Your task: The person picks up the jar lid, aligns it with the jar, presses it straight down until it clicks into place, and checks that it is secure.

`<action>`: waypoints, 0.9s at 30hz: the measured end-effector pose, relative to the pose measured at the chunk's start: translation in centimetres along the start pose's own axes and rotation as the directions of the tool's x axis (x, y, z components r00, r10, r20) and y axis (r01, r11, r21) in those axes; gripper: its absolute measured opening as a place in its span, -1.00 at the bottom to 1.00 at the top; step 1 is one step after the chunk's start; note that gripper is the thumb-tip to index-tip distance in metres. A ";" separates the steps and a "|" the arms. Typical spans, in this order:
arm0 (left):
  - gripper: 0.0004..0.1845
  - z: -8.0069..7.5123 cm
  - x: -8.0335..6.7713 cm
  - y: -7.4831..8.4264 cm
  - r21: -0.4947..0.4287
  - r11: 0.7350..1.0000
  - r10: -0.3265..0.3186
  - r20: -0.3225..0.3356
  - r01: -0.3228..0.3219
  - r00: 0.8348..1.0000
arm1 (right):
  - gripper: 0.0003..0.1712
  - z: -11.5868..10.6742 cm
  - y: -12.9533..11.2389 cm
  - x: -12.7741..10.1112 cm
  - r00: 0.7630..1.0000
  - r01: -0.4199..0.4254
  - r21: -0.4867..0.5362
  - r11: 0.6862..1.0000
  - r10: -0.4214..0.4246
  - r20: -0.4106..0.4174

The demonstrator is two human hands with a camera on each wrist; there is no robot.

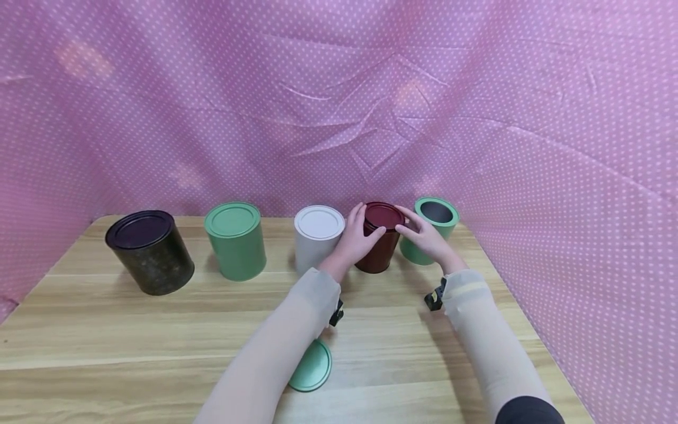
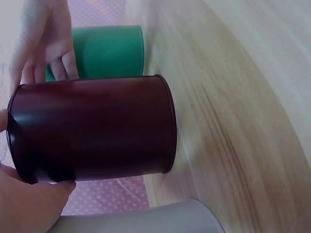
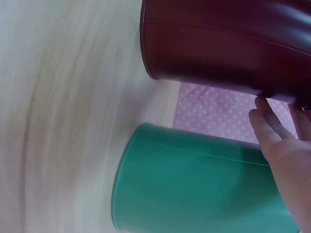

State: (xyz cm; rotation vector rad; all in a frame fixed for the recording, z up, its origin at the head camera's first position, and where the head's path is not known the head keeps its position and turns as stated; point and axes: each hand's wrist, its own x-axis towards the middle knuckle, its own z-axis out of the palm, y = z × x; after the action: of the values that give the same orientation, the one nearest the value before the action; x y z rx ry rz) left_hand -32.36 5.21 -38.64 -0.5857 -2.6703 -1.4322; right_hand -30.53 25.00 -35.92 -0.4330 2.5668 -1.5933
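A dark red can (image 1: 377,253) with a recessed lid (image 1: 384,216) stands upright toward the back right of the table. My left hand (image 1: 358,242) holds its upper left side, thumb in front and fingers toward the back. On the opposite side of the rim, my right hand (image 1: 426,238) holds the can, fingers and thumb spread round it. In the left wrist view the can's side (image 2: 97,128) shows fully, with the left thumb against it near the top. The right wrist view has the right fingertips (image 3: 265,114) against the can's side (image 3: 218,48).
Right of the red can stands a lidless green can (image 1: 415,253). To the left are a white can (image 1: 312,250), a lidded green can (image 1: 241,256) and a black can (image 1: 161,268). A green lid (image 1: 312,368) lies near the left forearm. Pink dotted cloth (image 1: 339,106) surrounds the wooden table (image 1: 132,341).
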 end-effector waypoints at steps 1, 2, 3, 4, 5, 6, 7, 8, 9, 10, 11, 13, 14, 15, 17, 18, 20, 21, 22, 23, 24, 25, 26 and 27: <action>-0.19 0.0 0.0 0.0 0.015 1.000 -0.005 0.001 0.005 1.000 | -0.35 0.0 -0.2 0.0 1.000 -0.008 -0.023 1.000 0.008 0.004; -0.19 0.0 -0.1 0.0 0.026 1.000 -0.010 0.002 0.010 1.000 | -0.34 -0.1 -0.4 -0.1 1.000 -0.015 -0.052 0.999 0.016 0.009; -0.19 0.1 -0.1 0.0 0.040 0.999 -0.014 0.002 0.014 1.000 | -0.34 -0.1 -0.6 -0.2 1.000 -0.024 -0.081 0.996 0.025 0.013; -0.19 0.1 -0.1 0.1 0.052 0.998 -0.019 0.001 0.019 1.000 | -0.33 -0.1 -0.9 -0.3 0.999 -0.035 -0.105 0.994 0.037 0.018; -0.19 0.1 -0.1 0.1 0.063 0.998 -0.024 0.001 0.024 1.000 | -0.33 -0.2 -1.1 -0.3 0.999 -0.046 -0.130 0.990 0.049 0.020; -0.19 0.1 -0.1 0.2 0.071 0.997 -0.027 -0.002 0.028 1.000 | -0.32 -0.2 -1.4 -0.3 0.998 -0.056 -0.154 0.986 0.060 0.024; -0.19 0.1 -0.1 0.2 0.078 0.997 -0.029 -0.005 0.030 1.000 | -0.32 -0.3 -1.5 -0.3 0.997 -0.063 -0.173 0.983 0.069 0.029; -0.19 0.2 -0.1 0.3 0.083 0.996 -0.029 -0.008 0.030 1.000 | -0.31 -0.4 -1.7 -0.4 0.996 -0.067 -0.190 0.980 0.076 0.037; -0.19 0.2 -0.2 0.3 0.089 0.996 -0.030 -0.010 0.030 1.000 | -0.31 -0.4 -1.8 -0.3 0.996 -0.073 -0.198 0.977 0.082 0.042; -0.19 0.2 -0.2 0.4 0.094 0.995 -0.032 -0.010 0.033 0.999 | -0.30 -0.6 -1.7 -0.1 0.995 -0.079 -0.201 0.976 0.090 0.046; -0.19 0.2 -0.2 0.5 0.097 0.995 -0.034 -0.012 0.035 0.999 | -0.30 -0.7 -1.5 0.1 0.994 -0.085 -0.202 0.976 0.097 0.050; -0.19 0.2 -0.2 0.6 0.103 0.994 -0.037 -0.013 0.039 0.999 | -0.29 -1.0 -0.8 0.5 0.992 -0.095 -0.201 0.975 0.108 0.058; -0.19 0.2 -0.2 0.6 0.102 0.994 -0.038 -0.016 0.040 0.999 | -0.28 -1.1 -0.4 0.7 0.992 -0.099 -0.204 0.974 0.113 0.060; -0.19 0.2 -0.2 0.6 0.101 0.994 -0.042 -0.018 0.043 0.999 | -0.27 -1.3 0.0 1.0 0.991 -0.102 -0.203 0.974 0.117 0.062; -0.20 0.2 -0.2 0.6 0.094 0.995 -0.043 -0.025 0.045 0.999 | -0.26 -1.5 0.5 1.3 0.990 -0.103 -0.222 0.970 0.121 0.067; -0.19 0.2 -0.2 0.6 0.093 0.995 -0.045 -0.025 0.047 0.999 | -0.26 -1.5 0.6 1.4 0.990 -0.100 -0.236 0.967 0.120 0.070; -0.19 0.2 -0.2 0.6 0.087 0.995 -0.050 -0.022 0.052 0.999 | -0.25 -1.6 0.6 1.5 0.990 -0.095 -0.271 0.958 0.119 0.071; -0.18 0.2 -0.2 0.6 0.084 0.995 -0.052 -0.020 0.054 0.998 | -0.25 -1.7 0.5 1.5 0.990 -0.096 -0.284 0.954 0.120 0.069; -0.18 0.2 -0.1 0.6 0.084 0.995 -0.053 -0.018 0.055 0.998 | -0.25 -1.8 0.4 1.4 0.990 -0.097 -0.299 0.949 0.123 0.068; -0.18 0.3 -0.1 0.6 0.084 0.995 -0.053 -0.019 0.055 0.998 | -0.25 -1.8 0.3 1.4 0.990 -0.100 -0.305 0.947 0.126 0.067; -0.18 0.3 -0.1 0.5 0.086 0.995 -0.056 -0.019 0.057 0.998 | -0.25 -1.9 0.2 1.4 0.989 -0.102 -0.306 0.946 0.129 0.069; -0.18 0.3 0.0 0.5 0.088 0.995 -0.055 -0.022 0.057 0.998 | -0.25 -1.9 0.2 1.4 0.989 -0.106 -0.306 0.946 0.133 0.069; -0.18 0.3 0.0 0.5 0.088 0.995 -0.052 -0.028 0.054 0.998 | -0.25 -1.9 0.2 1.4 0.988 -0.110 -0.301 0.947 0.137 0.068; -0.19 0.4 0.0 0.5 0.090 0.995 -0.048 -0.033 0.050 0.998 | -0.25 -1.9 0.2 1.4 0.988 -0.116 -0.295 0.948 0.141 0.066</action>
State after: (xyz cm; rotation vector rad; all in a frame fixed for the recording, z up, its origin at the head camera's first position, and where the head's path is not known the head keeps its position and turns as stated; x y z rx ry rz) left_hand -32.14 5.77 -38.44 -0.4904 -2.7267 -1.3117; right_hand -32.31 26.29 -35.15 -0.3386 2.7071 -1.1333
